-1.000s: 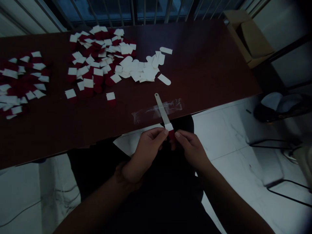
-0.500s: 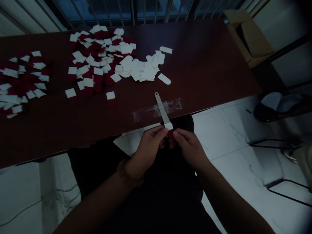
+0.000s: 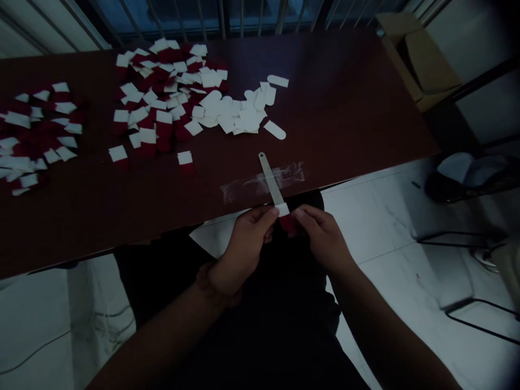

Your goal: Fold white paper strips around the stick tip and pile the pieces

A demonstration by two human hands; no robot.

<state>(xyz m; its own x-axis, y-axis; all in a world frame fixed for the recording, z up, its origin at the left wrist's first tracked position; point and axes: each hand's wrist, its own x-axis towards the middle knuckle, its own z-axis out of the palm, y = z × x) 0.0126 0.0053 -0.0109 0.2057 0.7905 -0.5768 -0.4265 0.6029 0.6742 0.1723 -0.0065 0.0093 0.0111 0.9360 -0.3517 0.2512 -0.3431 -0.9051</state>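
Note:
A small red-and-white cloth pouch (image 3: pixel 286 221), stocking-like, sits over the near end of a flat metal strip (image 3: pixel 268 176). The strip juts past the table's front edge above my lap and has a hole at its far end. Clear tape (image 3: pixel 290 174) fixes it to the table. My left hand (image 3: pixel 251 233) pinches the pouch's white band from the left, thumb on top. At the red part's right side, my right hand (image 3: pixel 320 233) has thumb and fingers closed on its edge. The lower tip of the pouch is dark and partly hidden.
On the dark wooden table (image 3: pixel 345 108) lie a large pile of red-and-white pouches (image 3: pixel 162 97), another pile (image 3: pixel 32 135) at left, and white round-ended pieces (image 3: pixel 239 114). A cardboard box (image 3: pixel 430 62) stands at the right end. A barred window is behind.
My right hand has shifted slightly right and up along the pouch's edge, so more of the red part shows. My left hand keeps its pinch near the white band.

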